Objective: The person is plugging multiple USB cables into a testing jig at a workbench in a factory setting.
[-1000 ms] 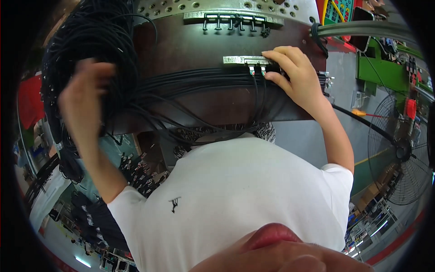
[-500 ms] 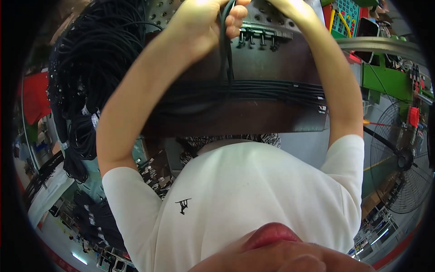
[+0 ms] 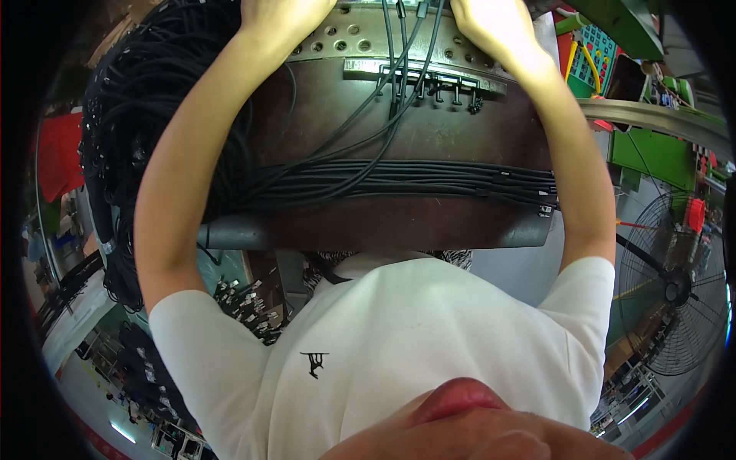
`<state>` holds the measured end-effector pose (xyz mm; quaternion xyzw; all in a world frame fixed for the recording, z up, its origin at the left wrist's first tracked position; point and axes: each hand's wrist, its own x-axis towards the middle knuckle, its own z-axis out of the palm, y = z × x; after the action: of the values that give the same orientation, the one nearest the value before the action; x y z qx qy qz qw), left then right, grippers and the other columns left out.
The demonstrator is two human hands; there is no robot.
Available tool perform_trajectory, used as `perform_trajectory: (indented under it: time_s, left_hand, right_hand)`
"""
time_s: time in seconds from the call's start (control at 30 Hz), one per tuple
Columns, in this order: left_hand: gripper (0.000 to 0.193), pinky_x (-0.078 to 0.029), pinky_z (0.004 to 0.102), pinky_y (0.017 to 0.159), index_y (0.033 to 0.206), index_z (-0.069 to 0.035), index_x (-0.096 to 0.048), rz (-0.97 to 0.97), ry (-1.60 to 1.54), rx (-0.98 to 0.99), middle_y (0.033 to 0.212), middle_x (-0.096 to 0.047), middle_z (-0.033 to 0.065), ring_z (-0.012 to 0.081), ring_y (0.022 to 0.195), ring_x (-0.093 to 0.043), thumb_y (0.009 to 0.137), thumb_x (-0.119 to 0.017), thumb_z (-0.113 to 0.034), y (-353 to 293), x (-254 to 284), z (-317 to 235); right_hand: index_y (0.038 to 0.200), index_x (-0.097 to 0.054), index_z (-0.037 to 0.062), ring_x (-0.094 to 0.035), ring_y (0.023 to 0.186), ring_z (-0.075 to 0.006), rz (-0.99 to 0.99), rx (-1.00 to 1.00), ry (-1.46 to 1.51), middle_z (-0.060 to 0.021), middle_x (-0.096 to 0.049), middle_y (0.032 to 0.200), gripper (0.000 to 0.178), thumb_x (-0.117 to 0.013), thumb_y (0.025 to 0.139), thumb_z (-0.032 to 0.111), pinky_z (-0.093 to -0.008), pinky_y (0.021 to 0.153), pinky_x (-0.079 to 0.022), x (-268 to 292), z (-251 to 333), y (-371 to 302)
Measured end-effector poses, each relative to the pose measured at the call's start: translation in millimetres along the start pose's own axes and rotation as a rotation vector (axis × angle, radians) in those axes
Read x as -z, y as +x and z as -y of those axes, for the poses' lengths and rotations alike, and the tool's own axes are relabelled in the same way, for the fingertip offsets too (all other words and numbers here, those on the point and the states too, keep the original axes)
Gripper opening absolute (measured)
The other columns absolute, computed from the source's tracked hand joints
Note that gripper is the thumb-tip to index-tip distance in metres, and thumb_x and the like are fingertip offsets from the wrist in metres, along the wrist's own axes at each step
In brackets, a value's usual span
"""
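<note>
Both my hands reach past the top edge of the head view, so their fingers are out of sight. My left hand (image 3: 285,21) is over the left side of a perforated metal plate (image 3: 326,47). My right hand (image 3: 494,27) is over its right side. Between them, several thin black cables (image 3: 404,73) come down from the top edge, with small connector-like pieces near it. They pass over a metal bar with black pegs (image 3: 441,86) and curve left. Below, a flat bundle of black cables (image 3: 429,175) lies across the brown work table (image 3: 399,222).
A large heap of black cables (image 3: 165,84) hangs at the left. Green machine parts (image 3: 652,157) and yellow-handled pliers (image 3: 586,65) are at the right, above a black fan (image 3: 675,287). Cable ends with pale tips (image 3: 249,307) stand below the table's left.
My left hand held a loop of black cables near the pegs; it has moved up and left. The cables now stretch over the peg bar. My right hand stays near the top edge.
</note>
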<state>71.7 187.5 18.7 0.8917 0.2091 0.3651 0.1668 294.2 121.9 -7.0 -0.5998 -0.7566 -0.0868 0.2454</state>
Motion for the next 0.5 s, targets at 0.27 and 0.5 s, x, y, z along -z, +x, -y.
perform_trajectory:
  time_s: [0.27,0.5]
  left_hand:
    - [0.023,-0.052,0.0388,0.081,0.109,0.0,-0.067,0.105,-0.157,0.262,0.099,-0.069,0.019,0.0324,0.089,-0.066,0.096,-0.056,-0.017,8.4,-31.8,2.8]
    - [0.021,-0.052,0.0432,0.078,0.105,0.001,-0.064,0.113,0.182,0.068,0.096,-0.066,0.0222,0.0367,0.086,-0.065,0.091,-0.058,-0.014,4.1,-38.9,21.6]
  right_hand:
    - [0.107,-0.07,0.0115,-0.063,0.093,-0.0387,-0.094,0.056,-0.131,-0.0189,-0.067,0.103,0.029,-0.062,0.08,0.011,-0.0494,0.082,-0.05,8.8,-3.4,-13.6]
    - [0.109,-0.067,0.0077,-0.062,0.098,-0.0376,0.036,-0.053,-0.079,-0.019,-0.066,0.104,0.033,-0.071,0.08,0.023,-0.0464,0.086,-0.049,7.4,-3.8,-16.7]
